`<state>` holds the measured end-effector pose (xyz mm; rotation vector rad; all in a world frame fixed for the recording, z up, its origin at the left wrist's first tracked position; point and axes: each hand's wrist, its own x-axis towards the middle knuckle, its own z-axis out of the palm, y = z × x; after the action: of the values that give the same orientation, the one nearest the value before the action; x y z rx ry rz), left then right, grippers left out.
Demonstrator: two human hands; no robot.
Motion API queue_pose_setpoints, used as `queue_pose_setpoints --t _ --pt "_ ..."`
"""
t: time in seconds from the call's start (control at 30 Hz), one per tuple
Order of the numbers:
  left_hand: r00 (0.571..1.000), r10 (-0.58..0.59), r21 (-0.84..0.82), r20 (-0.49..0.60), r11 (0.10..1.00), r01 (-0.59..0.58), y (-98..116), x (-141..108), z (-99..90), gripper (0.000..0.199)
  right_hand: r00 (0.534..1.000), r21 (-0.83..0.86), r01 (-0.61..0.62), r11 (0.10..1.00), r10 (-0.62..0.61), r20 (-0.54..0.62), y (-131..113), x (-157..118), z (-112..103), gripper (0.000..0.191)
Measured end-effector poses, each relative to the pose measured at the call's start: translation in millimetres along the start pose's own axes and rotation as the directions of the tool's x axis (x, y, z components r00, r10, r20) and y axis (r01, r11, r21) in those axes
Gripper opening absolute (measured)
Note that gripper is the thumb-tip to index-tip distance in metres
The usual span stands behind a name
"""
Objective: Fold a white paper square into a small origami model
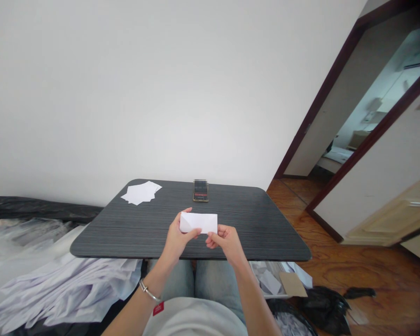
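Note:
A white folded paper (200, 222) is held level above the front middle of the dark table. My left hand (179, 233) grips its left end, thumb on the near face and fingers behind. At the lower right corner my right hand (224, 238) pinches the paper between thumb and curled fingers. Loose white paper pieces (142, 192) lie overlapping at the table's back left. Near the back edge, a phone (200, 191) rests in the middle.
The dark table (255, 219) stands against a white wall. White cloth or sheets (77, 289) are heaped below left. Below right are a box of papers (271, 280) and black plastic bags (325, 308) on the wooden floor.

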<state>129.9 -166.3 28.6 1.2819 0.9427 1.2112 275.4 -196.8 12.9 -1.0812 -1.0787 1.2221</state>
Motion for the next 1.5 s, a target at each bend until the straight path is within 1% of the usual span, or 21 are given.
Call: queue_pose_setpoints --t 0.1,0.2,0.33,0.4,0.43,0.53,0.63,0.7,0.8,0.93,1.03,1.13,1.3,1.5 --pt "1.0 -0.018 -0.007 -0.007 1.0 0.018 0 1 -1.6 0.064 1.0 -0.011 -0.005 1.0 0.005 -0.007 -1 -1 -10 0.018" --pt "0.999 -0.033 -0.011 -0.017 0.999 0.033 1 2 -3.6 0.065 1.0 -0.021 -0.003 1.0 0.002 -0.014 -2 -1 -20 0.015" --pt "0.999 -0.023 -0.033 -0.034 0.999 0.021 1 3 -6.1 0.063 0.998 -0.022 0.019 1.0 -0.021 -0.06 -5 -3 -28 0.018" --pt "0.999 -0.021 -0.04 -0.042 0.999 0.02 1 3 -5.7 0.063 0.997 -0.002 0.025 1.0 -0.025 -0.073 -5 -3 -25 0.02" --pt "0.999 -0.026 -0.041 -0.038 0.999 0.024 0 3 -5.0 0.064 0.998 0.012 0.021 1.0 -0.02 -0.061 -4 -2 -21 0.022" --pt "0.999 -0.045 -0.029 -0.004 0.999 0.044 -2 2 -2.1 0.065 0.999 -0.013 -0.001 1.0 0.001 0.039 0 -1 -6 0.025" --pt "0.997 -0.052 -0.016 0.053 0.998 0.053 -6 2 -0.9 0.066 0.999 -0.05 0.05 0.998 -0.05 0.007 5 1 6 0.027" --pt "0.993 -0.066 -0.02 0.094 0.997 0.068 -7 2 -1.6 0.067 0.998 -0.061 0.064 0.996 -0.064 -0.007 7 2 9 0.027" --pt "0.989 -0.081 -0.023 0.127 0.996 0.084 -6 1 -3.0 0.069 0.997 -0.081 0.071 0.994 -0.071 0.005 8 2 8 0.027" --pt "0.984 -0.105 -0.034 0.141 0.993 0.111 -3 2 -4.3 0.072 0.998 -0.107 0.07 0.992 -0.07 0.006 8 1 5 0.029" --pt "0.976 -0.143 -0.065 0.165 0.986 0.155 -1 3 -7.8 0.078 0.997 -0.117 0.069 0.991 -0.071 -0.014 7 0 3 0.031" --pt "0.97 -0.148 -0.09 0.191 0.982 0.167 2 3 -13.7 0.083 0.997 -0.127 0.069 0.99 -0.074 -0.035 6 1 1 0.032" --pt "0.983 -0.105 -0.103 0.15 0.987 0.121 5 3 -21.8 0.078 0.995 -0.132 0.075 0.988 -0.082 -0.052 4 2 -2 0.032" --pt "0.989 -0.106 -0.11 0.102 0.987 0.117 4 8 -36.6 0.078 0.99 -0.12 0.075 0.99 -0.089 -0.111 2 3 -8 0.034"
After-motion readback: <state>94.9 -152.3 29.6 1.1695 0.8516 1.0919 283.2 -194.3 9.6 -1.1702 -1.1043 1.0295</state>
